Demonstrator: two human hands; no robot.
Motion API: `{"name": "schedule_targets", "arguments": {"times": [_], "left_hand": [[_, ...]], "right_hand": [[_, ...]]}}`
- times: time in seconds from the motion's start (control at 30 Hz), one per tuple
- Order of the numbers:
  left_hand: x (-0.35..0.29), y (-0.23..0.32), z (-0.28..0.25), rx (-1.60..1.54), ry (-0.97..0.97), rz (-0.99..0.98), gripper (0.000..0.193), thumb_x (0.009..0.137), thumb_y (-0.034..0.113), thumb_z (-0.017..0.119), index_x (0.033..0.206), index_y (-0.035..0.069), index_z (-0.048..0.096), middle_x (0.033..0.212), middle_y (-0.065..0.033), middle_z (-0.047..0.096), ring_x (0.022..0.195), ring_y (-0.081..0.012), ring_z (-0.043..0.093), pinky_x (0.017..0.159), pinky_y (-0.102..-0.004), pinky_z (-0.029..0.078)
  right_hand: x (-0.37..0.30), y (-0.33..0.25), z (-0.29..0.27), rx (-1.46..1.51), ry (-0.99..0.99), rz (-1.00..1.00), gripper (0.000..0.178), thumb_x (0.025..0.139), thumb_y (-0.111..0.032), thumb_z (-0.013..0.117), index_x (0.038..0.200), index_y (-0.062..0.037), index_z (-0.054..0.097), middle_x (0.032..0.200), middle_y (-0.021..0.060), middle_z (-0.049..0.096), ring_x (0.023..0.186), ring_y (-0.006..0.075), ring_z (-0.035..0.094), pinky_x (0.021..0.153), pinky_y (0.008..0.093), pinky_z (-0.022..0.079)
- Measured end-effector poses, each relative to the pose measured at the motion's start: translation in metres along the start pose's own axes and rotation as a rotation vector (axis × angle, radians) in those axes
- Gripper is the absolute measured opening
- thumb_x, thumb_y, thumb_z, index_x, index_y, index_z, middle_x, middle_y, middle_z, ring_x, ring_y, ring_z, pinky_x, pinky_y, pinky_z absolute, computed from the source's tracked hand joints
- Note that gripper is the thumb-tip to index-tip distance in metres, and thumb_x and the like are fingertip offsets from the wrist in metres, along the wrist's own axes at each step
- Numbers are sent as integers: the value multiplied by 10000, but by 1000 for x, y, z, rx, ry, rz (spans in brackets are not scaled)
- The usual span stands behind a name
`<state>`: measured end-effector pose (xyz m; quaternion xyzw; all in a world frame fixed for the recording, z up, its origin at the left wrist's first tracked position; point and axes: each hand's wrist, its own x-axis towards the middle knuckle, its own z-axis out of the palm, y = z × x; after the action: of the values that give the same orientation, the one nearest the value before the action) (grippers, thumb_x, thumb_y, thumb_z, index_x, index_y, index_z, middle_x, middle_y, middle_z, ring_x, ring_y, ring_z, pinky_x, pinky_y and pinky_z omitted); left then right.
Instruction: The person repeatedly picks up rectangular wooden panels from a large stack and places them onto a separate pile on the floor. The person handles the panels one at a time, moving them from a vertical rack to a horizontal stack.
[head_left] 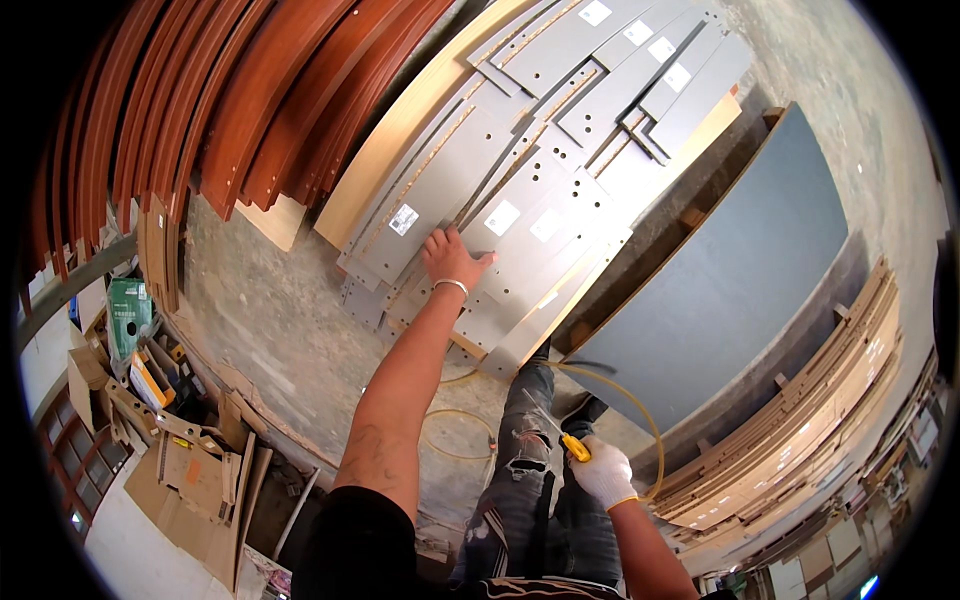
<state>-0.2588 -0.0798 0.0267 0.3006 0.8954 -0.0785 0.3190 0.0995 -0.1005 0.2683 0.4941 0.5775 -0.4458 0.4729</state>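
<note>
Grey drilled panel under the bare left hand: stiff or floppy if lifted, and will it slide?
The grey panel looks like flat, thin board with drilled holes, so probably stiff. It is long, so likely awkward for the left hand alone. Its smooth face lies on overlapping panels, so a push would probably slide it.

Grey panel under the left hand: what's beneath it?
The left hand rests flat on a grey panel with drilled holes and white labels. Beneath it, more grey panels fan out overlapping, above a pale board. How many layers, and the floor below, stay covered.
</note>
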Motion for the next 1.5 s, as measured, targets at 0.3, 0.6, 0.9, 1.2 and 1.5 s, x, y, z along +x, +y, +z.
{"name": "schedule_targets", "arguments": {"times": [0.3, 0.6, 0.9, 1.2, 1.5], "left_hand": [[-12, 11, 50, -129, 294, -96, 911, 803, 622, 757, 1400, 20, 426, 1460, -151, 412, 1357, -385, 384, 1038, -574, 430], [-65, 32, 74, -383, 26, -412, 1026, 710, 639, 829, 1376, -37, 438, 1409, -247, 486, 1321, -421, 467, 1047, -534, 455], [-60, -40, 52, -505, -225, 2, 670, 762, 435, 860, 1183, -25, 616, 1119, -179, 711, 1059, -357, 675, 881, -471, 538], [-89, -20, 26, -7, 176, 38, 465, 756, 237, 826, 1100, 69, 563, 1143, -140, 635, 1096, -371, 622, 849, -490, 538], [-82, 6, 37, 0, 327, 126, 561, 787, 166, 781, 1264, 94, 495, 1285, -130, 562, 1186, -326, 580, 924, -465, 506]], "right_hand": [[-1, -8, 0, -9, -39, -19, 400, 920, -464, 631, 1126, -122, 663, 1015, 186, 741, 985, 388, 707, 855, 494, 552], [6, -1, 1, 56, 4, 0, 379, 910, -444, 644, 1100, -117, 673, 988, 182, 743, 968, 391, 708, 849, 495, 552], [7, 9, 10, 47, 14, 9, 368, 915, -471, 627, 1062, -139, 689, 979, 174, 743, 963, 378, 708, 842, 493, 552], [3, 20, 20, 15, 3, -40, 376, 915, -471, 628, 1099, -151, 696, 1011, 170, 745, 983, 372, 708, 859, 486, 552], [0, 47, 29, 35, 15, -41, 370, 893, -440, 639, 1118, -151, 691, 1007, 170, 749, 981, 372, 712, 858, 479, 553]]}}
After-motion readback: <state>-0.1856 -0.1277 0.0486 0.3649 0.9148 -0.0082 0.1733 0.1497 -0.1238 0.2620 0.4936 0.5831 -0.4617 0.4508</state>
